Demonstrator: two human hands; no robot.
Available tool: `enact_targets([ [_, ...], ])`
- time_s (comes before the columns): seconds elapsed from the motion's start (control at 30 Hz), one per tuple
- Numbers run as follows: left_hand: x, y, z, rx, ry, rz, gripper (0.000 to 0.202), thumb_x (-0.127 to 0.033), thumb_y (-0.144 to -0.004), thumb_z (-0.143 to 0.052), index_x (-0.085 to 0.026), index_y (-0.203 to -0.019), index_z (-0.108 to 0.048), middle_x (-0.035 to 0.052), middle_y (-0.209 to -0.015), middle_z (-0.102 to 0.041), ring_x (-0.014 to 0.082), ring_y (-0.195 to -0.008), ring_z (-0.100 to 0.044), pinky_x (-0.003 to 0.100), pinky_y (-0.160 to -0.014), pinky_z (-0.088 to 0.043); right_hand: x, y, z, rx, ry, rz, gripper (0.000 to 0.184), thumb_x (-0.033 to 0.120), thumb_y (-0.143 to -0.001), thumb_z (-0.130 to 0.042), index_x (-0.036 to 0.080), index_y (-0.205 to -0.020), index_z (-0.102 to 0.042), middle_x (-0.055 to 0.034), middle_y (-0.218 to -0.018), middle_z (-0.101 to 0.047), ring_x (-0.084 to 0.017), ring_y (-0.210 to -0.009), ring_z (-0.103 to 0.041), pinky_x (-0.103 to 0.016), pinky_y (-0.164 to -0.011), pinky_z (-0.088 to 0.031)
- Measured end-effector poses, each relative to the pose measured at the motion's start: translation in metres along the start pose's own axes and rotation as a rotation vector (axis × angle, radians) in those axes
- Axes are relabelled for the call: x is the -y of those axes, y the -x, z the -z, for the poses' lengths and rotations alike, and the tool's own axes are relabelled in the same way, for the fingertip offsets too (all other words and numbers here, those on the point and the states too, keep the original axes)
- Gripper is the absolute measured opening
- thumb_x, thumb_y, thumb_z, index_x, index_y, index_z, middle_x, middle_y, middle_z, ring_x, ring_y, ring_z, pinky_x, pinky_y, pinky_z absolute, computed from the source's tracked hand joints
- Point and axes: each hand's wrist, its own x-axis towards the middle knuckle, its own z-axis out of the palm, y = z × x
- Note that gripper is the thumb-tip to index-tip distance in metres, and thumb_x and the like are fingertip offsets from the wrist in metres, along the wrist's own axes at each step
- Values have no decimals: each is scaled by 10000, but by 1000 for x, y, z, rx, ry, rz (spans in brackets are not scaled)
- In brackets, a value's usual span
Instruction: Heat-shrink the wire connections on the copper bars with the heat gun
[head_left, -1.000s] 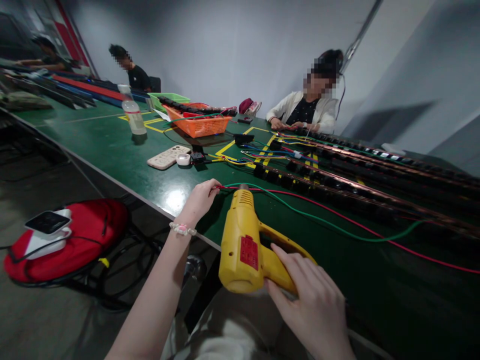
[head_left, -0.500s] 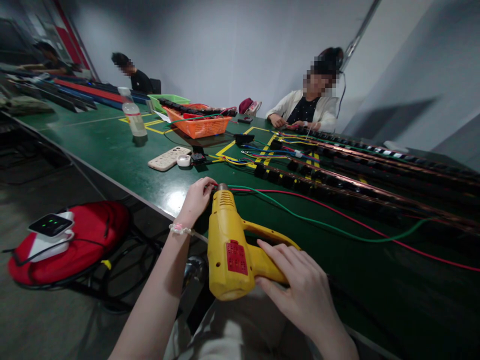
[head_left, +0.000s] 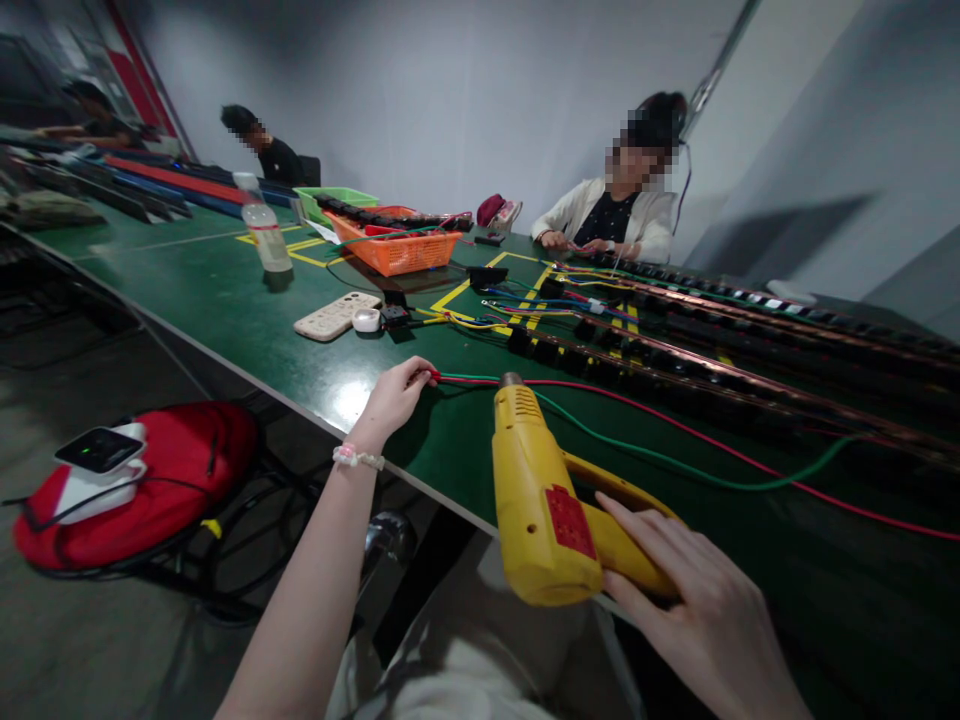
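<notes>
Left hand (head_left: 395, 398): fingertips pinched on the end of the red wire (head_left: 622, 394), center of frame. Green wire (head_left: 750, 488) runs into the same spot alongside it; my fingers hide the very ends. Both wires head right from the pinch, pass the nozzle, then split toward the right edge.

Right hand (head_left: 697, 590), lower right: fingers wrapped around the grip of the heat gun (head_left: 536, 510). Gun sits right of center, nozzle up, tip at the wires, a gap right of my left fingertips. Can't tell if the nozzle touches the wires.

Gun: yellow body, red label, slotted vents near the front, dark metal nozzle, loop guard on the handle. Wires thin, slack, curving over the green table (head_left: 195, 275).

Count: 1 gun, 1 red wire and 1 green wire in the work. 1 bottle (head_left: 268, 240), upper left. 1 patterned phone (head_left: 334, 318) and 1 small white case (head_left: 367, 320), left of center. 2 baskets: orange basket (head_left: 424, 257) and green basket (head_left: 349, 194), upper middle. 1 red stool (head_left: 217, 430), lower left. 3 co-workers across the top. Copper-colored strips (head_left: 697, 362), right: several, overlapping, no clean count.
</notes>
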Motion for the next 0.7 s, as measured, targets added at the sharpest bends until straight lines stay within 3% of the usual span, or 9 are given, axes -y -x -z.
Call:
enact_targets([
  [0.43,-1,2,-2,21,-146,-69,186,-245,-846,-525,-185,-922,-684,43,-911,-698,178,-865,-615,270,-760,-460,-31,57,17,-23,197,-12,511,439,-913,-400,191,-1359,-427,-68,-1045,-634,-214,-863,-629,-348,-760,-473],
  [0.7,-4,3,-2,-2,-159,-84,193,-208,-819,-566,-183,-933,-720,51,-953,-718,182,-886,-641,289,-828,-479,-16,41,20,-55,209,-9,433,409,-923,-364,147,-1241,-497,-79,-949,-654,-207,-798,-637,-336,-700,-476],
])
